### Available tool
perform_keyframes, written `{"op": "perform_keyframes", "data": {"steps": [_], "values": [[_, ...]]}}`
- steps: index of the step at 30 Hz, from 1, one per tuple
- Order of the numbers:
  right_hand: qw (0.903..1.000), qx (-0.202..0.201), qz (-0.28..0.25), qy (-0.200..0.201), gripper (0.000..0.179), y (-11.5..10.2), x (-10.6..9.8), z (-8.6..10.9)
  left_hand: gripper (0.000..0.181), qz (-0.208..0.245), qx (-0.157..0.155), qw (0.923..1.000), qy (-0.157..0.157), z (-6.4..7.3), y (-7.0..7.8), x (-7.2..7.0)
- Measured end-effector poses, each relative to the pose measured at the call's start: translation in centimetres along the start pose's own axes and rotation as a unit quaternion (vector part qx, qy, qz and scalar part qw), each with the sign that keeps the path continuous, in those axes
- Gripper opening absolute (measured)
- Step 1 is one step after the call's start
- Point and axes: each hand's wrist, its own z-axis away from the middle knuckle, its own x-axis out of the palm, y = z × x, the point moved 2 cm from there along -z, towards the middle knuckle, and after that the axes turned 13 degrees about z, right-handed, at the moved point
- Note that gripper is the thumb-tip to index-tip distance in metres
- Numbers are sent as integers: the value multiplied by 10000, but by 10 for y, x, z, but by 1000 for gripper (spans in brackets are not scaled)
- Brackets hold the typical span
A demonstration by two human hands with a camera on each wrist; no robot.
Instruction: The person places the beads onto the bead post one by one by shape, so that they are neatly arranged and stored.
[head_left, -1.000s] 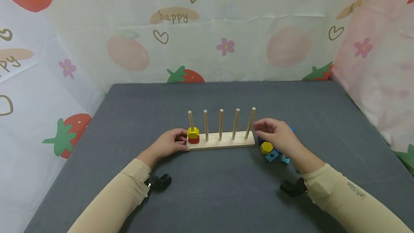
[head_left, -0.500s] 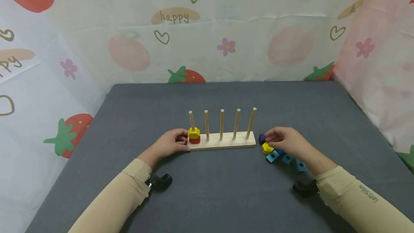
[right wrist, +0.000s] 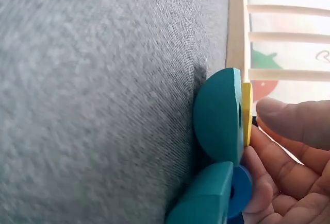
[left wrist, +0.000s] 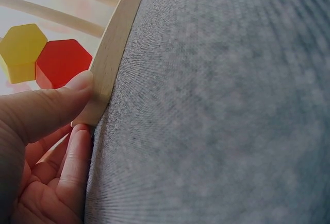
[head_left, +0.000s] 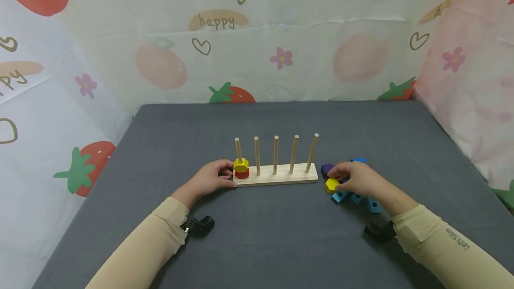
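My left hand (head_left: 209,176) grips the left end of a wooden peg stand (head_left: 277,175), its thumb on the front edge in the left wrist view. A yellow hexagonal block (head_left: 241,165) sits above a red hexagonal block (left wrist: 63,62) on the leftmost peg. Beyond the stand's right end, my right hand (head_left: 361,181) reaches down among loose blocks. Its fingertips are at a purple block (head_left: 326,171) and its thumb is beside a loose yellow hexagonal block (head_left: 331,185), with a gap between thumb and fingers in the right wrist view.
Light-blue blocks with holes (head_left: 374,205) lie under and beside the right hand, with a blue block (head_left: 358,160) behind it. The other pegs (head_left: 275,155) stand bare. A dark grey cloth (head_left: 257,240) covers the table, and a printed curtain (head_left: 257,70) hangs behind.
My right hand has moved right and down from beside the rightmost peg to the loose blocks. The purple block has shifted slightly at its fingertips. My left hand keeps its grip on the stand.
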Motion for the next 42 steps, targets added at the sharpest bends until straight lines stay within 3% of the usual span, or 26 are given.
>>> {"op": "perform_keyframes", "data": {"steps": [11, 18, 23, 31, 35, 42], "values": [[9978, -377, 494, -219, 24, -9, 2, 0, 43, 6, -15, 10000, 22, 0, 1, 1], [9989, -180, 293, -322, 21, -9, 1, -2, 44, -6, -8, 10000, 32, 0, 1, 0], [9979, -349, 239, -491, 27, -9, 0, -3, 44, 14, -18, 10000, 18, 0, 1, 0], [9987, -299, -279, -291, 14, -13, -10, -1, 43, 6, -25, 10000, 4, -1, 1, 0], [9985, -227, -462, -165, 14, -19, -18, 2, 43, 15, -20, 10000, -14, 0, 1, 0], [9961, -441, -747, 141, 23, -35, -41, 7, 43, 3, -63, 10000, -14, 0, 1, 0]]}}
